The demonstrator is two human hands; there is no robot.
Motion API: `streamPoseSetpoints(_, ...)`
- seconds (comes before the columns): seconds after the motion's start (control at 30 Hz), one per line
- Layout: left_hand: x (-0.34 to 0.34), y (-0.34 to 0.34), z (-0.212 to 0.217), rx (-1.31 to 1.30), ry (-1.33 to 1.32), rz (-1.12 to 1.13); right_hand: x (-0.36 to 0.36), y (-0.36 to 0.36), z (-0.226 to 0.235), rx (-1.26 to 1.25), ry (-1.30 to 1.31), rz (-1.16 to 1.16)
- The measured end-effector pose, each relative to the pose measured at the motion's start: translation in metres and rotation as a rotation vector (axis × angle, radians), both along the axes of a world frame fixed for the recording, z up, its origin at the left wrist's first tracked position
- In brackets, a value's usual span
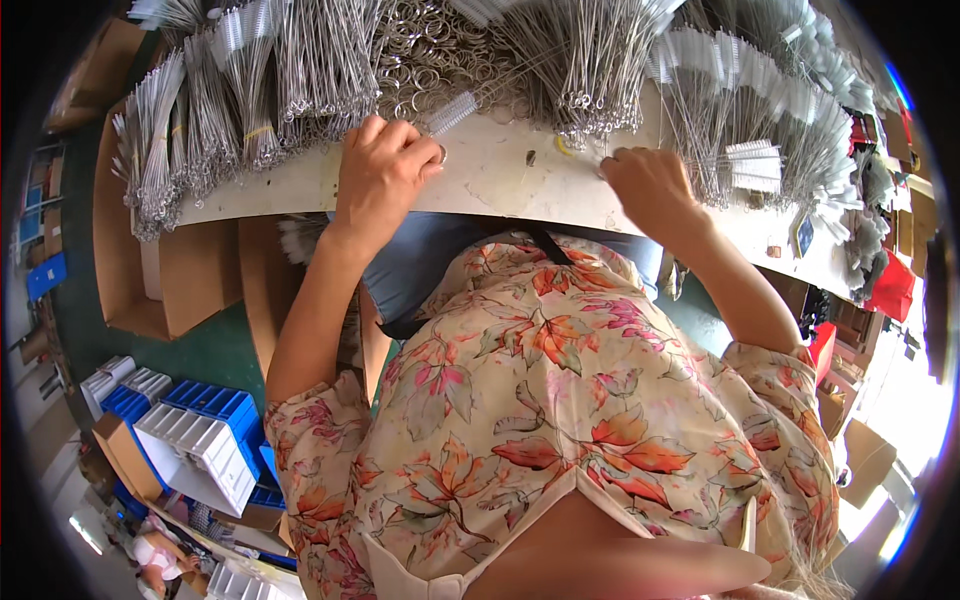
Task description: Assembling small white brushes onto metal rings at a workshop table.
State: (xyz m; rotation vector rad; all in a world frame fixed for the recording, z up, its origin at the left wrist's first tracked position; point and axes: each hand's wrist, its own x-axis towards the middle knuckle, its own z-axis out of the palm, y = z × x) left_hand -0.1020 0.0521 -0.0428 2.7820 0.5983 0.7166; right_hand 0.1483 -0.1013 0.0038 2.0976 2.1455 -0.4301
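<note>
My left hand [388, 180] is closed above the table's near edge, its thumb and fingers pinched on what looks like a small metal ring [443, 155]. Just beyond it lies a single wire brush with pale bristles [452, 113]. Farther back is a heap of loose metal rings [430, 60]. Close to the looped ends of a brush bundle [590, 85], my right hand [652, 188] has its fingertips drawn together; whatever is between them is too small to make out.
Several bundles of wire brushes [325, 60] line the white table [490, 170], with more on the right [725, 90]. An open cardboard box [200, 275] stands below at left, near stacked blue and white crates [200, 440]. Another person [160, 560] is far off at lower left.
</note>
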Motion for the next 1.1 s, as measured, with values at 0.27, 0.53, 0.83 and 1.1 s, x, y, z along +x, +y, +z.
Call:
streamPoseSetpoints(0.27,0.014,-0.037,0.028,-0.967,-0.513,-0.040,-0.049,0.034,0.021,0.182,1.169,-0.316)
streamPoseSetpoints(0.53,0.038,-0.045,0.051,-0.873,-0.833,-0.012,-0.071,0.033,0.051,0.196,1.358,-0.302)
streamPoseSetpoints(0.83,0.025,-0.042,0.071,-1.543,-0.819,-0.288,-0.060,0.033,0.038,1.042,0.453,0.416)
streamPoseSetpoints(1.1,0.016,-0.048,0.105,-0.683,-0.472,-0.053,-0.062,0.034,0.047,0.610,1.135,0.100)
